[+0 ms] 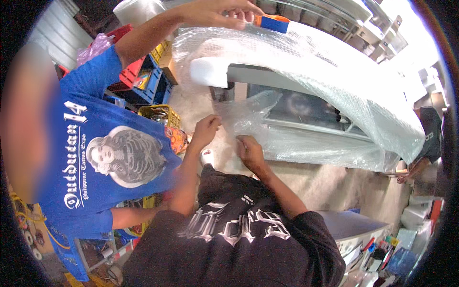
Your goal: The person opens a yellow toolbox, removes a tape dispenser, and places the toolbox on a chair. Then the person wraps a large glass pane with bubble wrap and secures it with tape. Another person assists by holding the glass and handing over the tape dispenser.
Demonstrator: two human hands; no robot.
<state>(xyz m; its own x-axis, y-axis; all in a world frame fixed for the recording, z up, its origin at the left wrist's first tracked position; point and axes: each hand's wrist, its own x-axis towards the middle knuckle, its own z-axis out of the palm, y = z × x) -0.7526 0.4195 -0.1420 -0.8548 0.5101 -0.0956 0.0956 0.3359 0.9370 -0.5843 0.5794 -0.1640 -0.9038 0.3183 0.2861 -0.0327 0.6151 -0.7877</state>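
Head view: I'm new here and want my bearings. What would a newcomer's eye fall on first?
Probably the bubble wrap, arching brightly across the upper right, with a dark panel showing through a gap. Next, a co-worker's blue shirt fills the left, with that co-worker's hand at a blue-and-orange item near the top. Then the person's own left hand and right hand, central, by the wrap's near left edge.

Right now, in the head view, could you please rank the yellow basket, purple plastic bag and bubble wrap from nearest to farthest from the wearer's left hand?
1. Bubble wrap: near edge just right of the left hand.
2. Yellow basket: to the hand's left.
3. Purple plastic bag: farther off, upper left.
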